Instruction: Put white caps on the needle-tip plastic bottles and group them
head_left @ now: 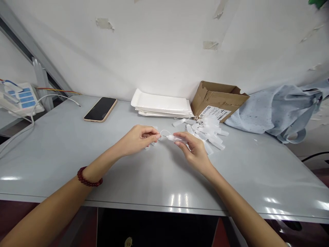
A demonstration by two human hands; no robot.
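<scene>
My right hand (pixel 193 150) pinches a small clear plastic tube (pixel 179 139) with a white cap, held just above the grey table (pixel 51 151). My left hand (pixel 138 139), fingers closed, pinches the end of a thin white string loop (pixel 164 132) that runs to the tube's cap. Both hands meet near the table's middle. A pile of several similar clear tubes with strings (pixel 209 132) lies just beyond my right hand. A dark red bead bracelet (pixel 88 178) is on my left wrist.
A phone (pixel 100 109) lies face up at the back left. A stack of white flat bags (pixel 161 104) and a tipped open cardboard box (pixel 218 101) sit against the wall. A light blue cloth bag (pixel 277 109) lies right. A white power strip with cables (pixel 20 99) sits far left.
</scene>
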